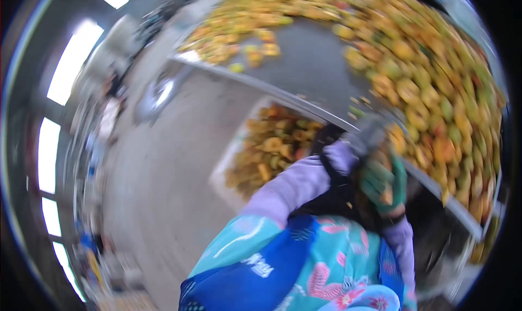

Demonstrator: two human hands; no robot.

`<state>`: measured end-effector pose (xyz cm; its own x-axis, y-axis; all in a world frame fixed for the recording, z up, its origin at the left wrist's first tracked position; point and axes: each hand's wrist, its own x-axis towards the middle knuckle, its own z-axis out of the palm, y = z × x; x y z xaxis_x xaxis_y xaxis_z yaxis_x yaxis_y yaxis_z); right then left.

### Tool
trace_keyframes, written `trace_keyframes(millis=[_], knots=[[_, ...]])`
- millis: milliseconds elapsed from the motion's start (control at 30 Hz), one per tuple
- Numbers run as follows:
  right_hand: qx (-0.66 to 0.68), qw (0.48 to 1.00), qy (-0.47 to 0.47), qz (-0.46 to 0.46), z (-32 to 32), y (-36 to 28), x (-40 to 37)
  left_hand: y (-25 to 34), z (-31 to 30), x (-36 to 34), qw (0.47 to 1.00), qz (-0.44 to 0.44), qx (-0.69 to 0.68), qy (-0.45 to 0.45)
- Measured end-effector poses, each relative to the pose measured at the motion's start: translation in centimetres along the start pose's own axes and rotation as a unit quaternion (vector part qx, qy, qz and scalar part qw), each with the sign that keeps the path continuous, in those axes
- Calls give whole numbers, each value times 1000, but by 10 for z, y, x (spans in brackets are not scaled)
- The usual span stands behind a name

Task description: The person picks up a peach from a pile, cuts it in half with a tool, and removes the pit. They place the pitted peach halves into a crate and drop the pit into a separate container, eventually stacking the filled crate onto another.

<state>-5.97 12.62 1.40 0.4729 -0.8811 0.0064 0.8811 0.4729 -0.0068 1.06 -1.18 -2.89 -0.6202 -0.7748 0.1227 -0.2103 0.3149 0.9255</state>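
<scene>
My left hand [371,136], in a grey glove below a lilac sleeve, is at the near edge of the metal table, beside small green and yellow scraps [356,111]. Motion blur smears its fingers. Just below it, close to my body, is my right hand [385,185] in a green glove. Its fingers are curled closed around something brownish and yellow, too blurred to name. The two hands are close together and partly overlap. Piled nearest to them on the table is yellow-orange fruit [417,114] that looks like peaches, some pieces cut with hollow centres.
The metal table [312,52] has a raised rim and carries fruit along its far and right sides. Below its left edge, a pale crate [220,175] holds more cut fruit [272,145]. Concrete floor [157,169] stretches left towards blurred goods [89,164] beneath bright windows [49,153].
</scene>
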Motion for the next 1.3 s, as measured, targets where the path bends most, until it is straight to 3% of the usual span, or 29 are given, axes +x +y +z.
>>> trace_keyframes(millis=[67,133,200,233,300,333,400,467,533,633,733,767,800,867,900,1000,1100,1200,1233,1300], knots=[[-97,993,42,-43,8,7,3,19,-7,-26,967,-84,-238,41],[-95,995,21,33,19,1,-8,23,-31,-58,941,-142,-287,104],[-100,994,30,32,18,-9,-32,16,-72,-86,948,-194,-174,183],[-143,985,95,29,14,-18,-42,6,-96,-96,957,-217,-50,184],[-220,948,228,37,-6,-23,-58,-12,-139,-103,940,-190,269,91],[-117,961,251,5,-55,-22,-61,-15,-142,-89,927,-140,340,71],[-107,954,280,11,-41,-21,-60,-4,-127,-11,920,-94,372,74],[-192,933,301,-45,-19,-22,-56,41,-75,49,943,-4,325,67],[-259,910,307,-106,-20,-25,-58,11,-41,115,898,131,416,53],[-309,880,316,-172,-27,-30,-63,-17,-10,150,880,31,471,-42],[-146,929,327,-91,-27,-47,-76,10,-27,136,913,-79,393,-77],[-144,919,356,-89,-25,-45,-73,4,-36,126,961,-119,239,-67],[-217,899,357,-129,-20,-44,-70,-3,-42,113,982,-139,107,-64],[-352,846,343,-205,-11,-34,-59,3,-55,78,971,-173,-156,-48],[-451,776,370,-238,-16,-31,-47,12,-51,51,978,-120,-159,-56],[-700,553,349,-285,4,-34,-30,21,-21,7,932,-155,-323,-50],[-763,441,401,-250,-12,-35,-17,21,7,-6,788,-157,-591,-78],[-769,468,392,-190,-2,-41,-31,24,13,-9,827,-128,-548,-22],[-799,433,368,-196,-4,-40,-29,23,15,-9,839,-113,-532,-6],[-776,469,368,-208,-1,-37,-30,28,20,-14,913,-45,-406,1]])
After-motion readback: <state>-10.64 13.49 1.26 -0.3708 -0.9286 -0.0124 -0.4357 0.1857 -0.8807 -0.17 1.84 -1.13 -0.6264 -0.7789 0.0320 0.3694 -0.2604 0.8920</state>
